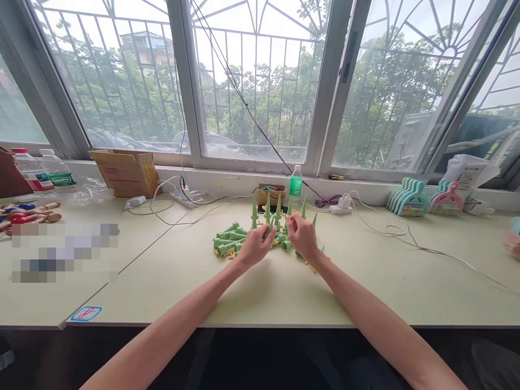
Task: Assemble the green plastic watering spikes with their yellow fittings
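My left hand (255, 242) is closed round a green pointed plastic piece (271, 224), its tip showing above the fingers. My right hand (302, 235) is closed in a pinch just to the right; whatever is in its fingertips is too small to make out. Behind both hands stand several upright green spikes (254, 212) in a loose row. A pile of green hollow plastic tubes (227, 242) lies beside my left hand, with small yellow pieces among them. More green and yellow parts are partly hidden under my right hand.
A small cardboard box (273, 196) and a green-labelled bottle (296, 183) stand behind the parts. White cables (410, 238) cross the table at right, near green hangers (409, 197) and pink ones. A larger carton (129, 172) stands back left. Another person's hand (512, 241) shows at the right edge.
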{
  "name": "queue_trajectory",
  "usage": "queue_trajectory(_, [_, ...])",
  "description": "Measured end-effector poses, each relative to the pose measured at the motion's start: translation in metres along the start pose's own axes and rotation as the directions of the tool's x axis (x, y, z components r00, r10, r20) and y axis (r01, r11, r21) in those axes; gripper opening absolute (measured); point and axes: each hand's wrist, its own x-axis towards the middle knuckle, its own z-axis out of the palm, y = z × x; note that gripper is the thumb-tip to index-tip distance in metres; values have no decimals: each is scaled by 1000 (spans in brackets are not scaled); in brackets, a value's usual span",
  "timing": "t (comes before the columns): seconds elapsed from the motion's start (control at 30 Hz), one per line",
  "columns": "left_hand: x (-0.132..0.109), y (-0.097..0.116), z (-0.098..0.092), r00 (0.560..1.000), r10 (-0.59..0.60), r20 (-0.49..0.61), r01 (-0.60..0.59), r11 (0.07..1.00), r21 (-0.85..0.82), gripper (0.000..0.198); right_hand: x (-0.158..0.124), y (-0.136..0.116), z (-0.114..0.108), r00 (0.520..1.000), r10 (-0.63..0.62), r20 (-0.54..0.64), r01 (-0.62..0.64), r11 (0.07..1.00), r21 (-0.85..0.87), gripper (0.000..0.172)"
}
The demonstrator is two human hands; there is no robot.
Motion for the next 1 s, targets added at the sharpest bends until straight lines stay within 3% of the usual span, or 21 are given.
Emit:
queue_trajectory(0.17, [1, 0, -1, 999, -13, -48, 13, 1000, -9, 36, -5, -6, 7, 976, -59, 210, 64, 998, -14, 17])
queue_trajectory(0.37, [2, -1, -2, 989, -64, -134, 56, 997, -57, 36, -9, -4, 15, 905, -203, 373, 216, 976, 6, 8])
queue_trajectory(0.57, [4, 2, -2, 979, -99, -178, 93, 995, -40, 36, -13, -3, 21, 869, -263, 420, 274, 961, 37, 5])
queue_trajectory(0.77, [3, 0, -1, 982, -152, -116, 142, 986, -92, 32, -17, 3, 26, 834, -311, 456, 312, 947, 75, 18])
queue_trajectory(1.0, [1, 0, 0, 991, -128, -37, 121, 982, -144, 30, -20, 4, 28, 826, -307, 473, 296, 950, 100, 24])
